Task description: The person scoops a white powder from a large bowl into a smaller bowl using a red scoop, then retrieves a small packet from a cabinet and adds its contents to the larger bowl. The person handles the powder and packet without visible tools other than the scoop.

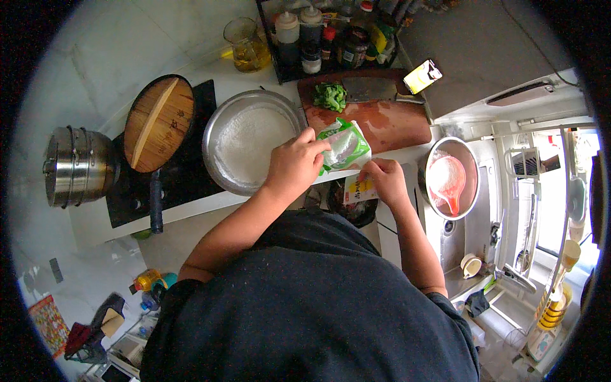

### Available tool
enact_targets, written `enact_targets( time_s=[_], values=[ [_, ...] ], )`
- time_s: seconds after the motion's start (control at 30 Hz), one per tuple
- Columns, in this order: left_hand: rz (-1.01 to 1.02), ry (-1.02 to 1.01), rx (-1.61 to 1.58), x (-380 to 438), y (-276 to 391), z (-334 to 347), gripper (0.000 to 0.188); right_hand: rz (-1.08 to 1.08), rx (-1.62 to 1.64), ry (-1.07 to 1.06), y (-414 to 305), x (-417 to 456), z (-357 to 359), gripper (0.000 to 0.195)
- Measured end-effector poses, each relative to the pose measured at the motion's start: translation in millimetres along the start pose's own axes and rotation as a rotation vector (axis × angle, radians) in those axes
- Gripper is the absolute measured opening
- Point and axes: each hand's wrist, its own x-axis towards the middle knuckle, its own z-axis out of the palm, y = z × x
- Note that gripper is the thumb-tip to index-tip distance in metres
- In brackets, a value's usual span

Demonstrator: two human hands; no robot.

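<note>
My left hand grips the left edge of a green-and-white plastic packet, with a finger laid across it. The packet has a clear part showing white contents. My right hand pinches the packet's lower right corner; beside it hangs a small white-and-yellow packet, and whether the fingers also hold this one I cannot tell. To the left of my hands stands a wide steel bowl with white powder in it. Behind the packet lies a wooden cutting board with chopped greens and a cleaver.
A wood-lidded pan and a steel pot stand at the left. A glass jug of yellow liquid is near the bottle rack. At the right, a steel bowl with a red scoop sits by the sink.
</note>
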Motion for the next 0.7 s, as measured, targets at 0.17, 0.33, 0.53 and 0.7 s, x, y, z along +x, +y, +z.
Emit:
enact_targets(
  time_s=[0.17,0.33,0.53,0.7],
  values=[
    [-0.060,-0.009,0.056,9,5,5,0.023,-0.109,-0.039,0.047,-6,8,-9,0.024],
    [-0.033,0.031,0.013,14,9,6,0.026,-0.175,0.005,0.086,3,16,-11,0.021],
    [-0.015,0.055,-0.047,20,14,-1,0.036,-0.111,0.054,0.055,9,20,-17,0.020],
    [0.101,0.097,-0.084,29,29,-17,0.040,-0.095,0.191,0.062,-4,6,-27,0.017]
  ],
)
